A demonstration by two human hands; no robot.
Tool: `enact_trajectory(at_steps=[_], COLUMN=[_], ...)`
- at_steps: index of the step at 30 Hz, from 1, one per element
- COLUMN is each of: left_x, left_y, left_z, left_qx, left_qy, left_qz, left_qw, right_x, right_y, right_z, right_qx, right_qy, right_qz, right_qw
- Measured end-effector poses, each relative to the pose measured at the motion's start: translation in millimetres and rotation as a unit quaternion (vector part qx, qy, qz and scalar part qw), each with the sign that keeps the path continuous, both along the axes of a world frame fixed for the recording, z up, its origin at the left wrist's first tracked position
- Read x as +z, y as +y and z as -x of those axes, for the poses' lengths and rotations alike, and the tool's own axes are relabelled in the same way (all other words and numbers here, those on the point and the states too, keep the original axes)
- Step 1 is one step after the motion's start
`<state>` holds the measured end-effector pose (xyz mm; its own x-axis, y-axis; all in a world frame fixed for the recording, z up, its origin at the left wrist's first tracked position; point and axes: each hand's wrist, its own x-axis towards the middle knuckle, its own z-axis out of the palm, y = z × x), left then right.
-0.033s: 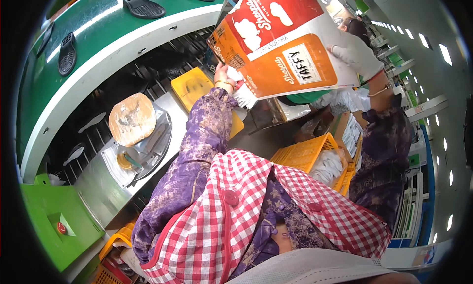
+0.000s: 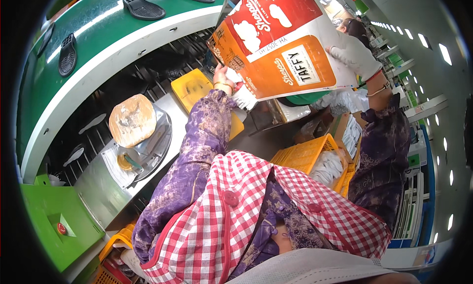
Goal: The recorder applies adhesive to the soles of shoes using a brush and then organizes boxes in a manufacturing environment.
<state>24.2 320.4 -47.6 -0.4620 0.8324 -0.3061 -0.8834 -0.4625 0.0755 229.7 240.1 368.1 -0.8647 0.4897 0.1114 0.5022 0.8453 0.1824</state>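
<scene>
A large printed sheet (image 2: 276, 47) in red, orange and white is raised in front of me, its face tilted toward me. My left hand (image 2: 223, 77) is closed on its lower left edge, fingers partly hidden by white material. That white, cloth-like piece (image 2: 244, 94) hangs beside the hand; I cannot tell whether it is part of a glove. In a white glove, my right hand (image 2: 357, 57) grips the sheet's right side, with the thumb on the front and the other fingers largely out of sight. Below my left hand is a yellow block or pad (image 2: 192, 89).
Black shoe soles (image 2: 144, 7) lie on a curved green conveyor (image 2: 106, 25). Left of my arm, a tape-covered round block (image 2: 132, 120) and a tape roll (image 2: 126, 162) rest on a metal surface. Yellow crates (image 2: 305, 156) hold white items at right. A person (image 2: 357, 30) is beyond the sheet.
The sheet and both hands have shifted very slightly. Both hands keep their hold.
</scene>
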Motion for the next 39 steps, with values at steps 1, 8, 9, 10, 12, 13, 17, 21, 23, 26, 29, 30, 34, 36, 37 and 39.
enact_trajectory(at_steps=[1, 8, 9, 10, 12, 13, 17, 21, 23, 26, 29, 30, 34, 36, 37, 39], left_x=[1.2, -10.9, -12.3, -13.3, -12.3, -13.5, -15.2, -17.4, -18.5, -13.1, -3.7, -0.7, 26.2, 37.0, 41.0, 48.5], left_y=[0.7, 29.2, 34.1, 37.5, 44.2, 43.9, 43.8, 51.8, 55.2, 60.2, 61.6, 54.5, 46.0, 36.9, 24.9, 17.5], left_z=[2.6, 40.5, 45.5, 55.1, 66.5, 73.3, 88.8, 101.4, 115.7, 142.5, 160.9, 161.2, 171.2, 173.0, 171.5, 175.1], left_qx=[0.029, 0.093, 0.101, 0.088, 0.094, 0.085, 0.104, 0.114, 0.088, 0.009, -0.094, -0.113, -0.196, -0.209, -0.206, -0.251], left_qy=[-0.007, 0.041, 0.019, 0.032, 0.016, 0.027, 0.019, 0.04, 0.024, 0.092, 0.157, 0.169, 0.21, 0.284, 0.315, 0.351], left_qz=[0.007, -0.023, -0.042, -0.072, -0.056, -0.063, -0.077, 0.014, 0.01, 0.037, 0.111, 0.114, 0.238, 0.248, 0.263, 0.298], left_qw=[1.0, 0.995, 0.994, 0.993, 0.994, 0.994, 0.991, 0.993, 0.996, 0.995, 0.977, 0.972, 0.928, 0.902, 0.888, 0.852], right_x=[-1.6, -1.3, -1.1, -0.8, -2.7, -4.7, -7.8, -7.2, -5.5, -1.9, -0.4, -1.2, 1.5, 1.2, -0.7, 0.4], right_y=[-0.5, -10.0, -12.5, -14.5, -19.9, -21.7, -27.0, -31.8, -34.9, -38.2, -39.3, -47.3, -46.4, -47.9, -60.4, -65.1], right_z=[-0.7, -4.8, -5.1, -5.1, -7.6, -8.0, -10.9, -12.9, -12.9, -12.3, -14.1, -19.2, -19.1, -18.4, -25.7, -31.0], right_qx=[-0.029, -0.083, -0.093, -0.076, -0.059, -0.045, -0.05, -0.047, -0.057, -0.054, -0.017, -0.037, -0.046, -0.031, -0.032, -0.027], right_qy=[0.005, -0.027, -0.04, -0.026, -0.015, 0.002, 0.052, 0.064, 0.04, 0.048, 0.057, 0.05, 0.043, 0.054, 0.064, 0.071], right_qz=[0.015, 0.019, 0.002, 0.009, 0.011, 0.014, 0.021, 0.059, 0.048, 0.079, 0.087, 0.083, 0.04, 0.024, 0.019, 0.011], right_qw=[0.999, 0.996, 0.995, 0.997, 0.998, 0.999, 0.997, 0.995, 0.996, 0.994, 0.994, 0.995, 0.997, 0.998, 0.997, 0.997])
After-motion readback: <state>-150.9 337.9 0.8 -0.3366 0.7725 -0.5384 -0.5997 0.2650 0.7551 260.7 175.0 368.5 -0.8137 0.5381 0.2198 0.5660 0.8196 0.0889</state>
